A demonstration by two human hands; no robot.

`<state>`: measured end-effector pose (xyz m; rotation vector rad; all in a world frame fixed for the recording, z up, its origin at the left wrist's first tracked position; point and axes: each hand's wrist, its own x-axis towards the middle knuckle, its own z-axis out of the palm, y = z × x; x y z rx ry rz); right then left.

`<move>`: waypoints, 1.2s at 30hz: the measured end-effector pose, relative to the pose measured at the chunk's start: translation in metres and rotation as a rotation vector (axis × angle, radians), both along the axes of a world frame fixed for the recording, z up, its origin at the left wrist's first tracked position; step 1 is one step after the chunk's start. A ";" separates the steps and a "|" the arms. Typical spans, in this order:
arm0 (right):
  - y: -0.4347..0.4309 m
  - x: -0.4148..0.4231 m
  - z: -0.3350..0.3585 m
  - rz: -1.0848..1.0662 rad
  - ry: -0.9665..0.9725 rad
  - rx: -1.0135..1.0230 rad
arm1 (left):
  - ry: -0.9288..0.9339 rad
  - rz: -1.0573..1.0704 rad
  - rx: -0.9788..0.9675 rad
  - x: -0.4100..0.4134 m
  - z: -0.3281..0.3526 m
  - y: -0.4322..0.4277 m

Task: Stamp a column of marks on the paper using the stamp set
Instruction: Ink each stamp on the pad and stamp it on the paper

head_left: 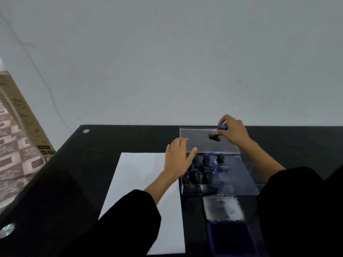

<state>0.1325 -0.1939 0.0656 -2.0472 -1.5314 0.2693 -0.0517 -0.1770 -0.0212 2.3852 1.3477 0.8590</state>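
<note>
Clear plastic is forming the stamp box (222, 191), which is sitting on the black table (111, 140) with its lid (194, 138) standing open along the far side. The right hand (234, 131) is pinching a black stamp (215, 136) by its blue-banded handle, holding it tilted above the box's far end, in front of the lid. The left hand (178, 156) is lying open at the box's far-left corner, fingers straight, gripping nothing. Dark stamps (206, 159) are standing upright inside the box's left half. White paper (137, 182) is lying just left of the box. An open ink pad (230, 238) is lying just nearer than the box.
</note>
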 end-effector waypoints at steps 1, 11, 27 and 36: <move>-0.004 0.007 0.002 -0.007 0.000 -0.011 | 0.022 -0.033 0.010 0.008 0.005 -0.003; -0.033 0.048 -0.011 -0.061 -0.060 -0.143 | 0.281 -0.244 -0.116 0.066 0.006 -0.025; -0.016 0.054 -0.059 -0.075 -0.298 -0.374 | 0.482 -0.216 -0.170 0.089 -0.017 -0.029; -0.008 0.047 -0.075 -0.128 -0.416 -0.379 | 0.490 -0.226 -0.183 0.088 -0.017 -0.027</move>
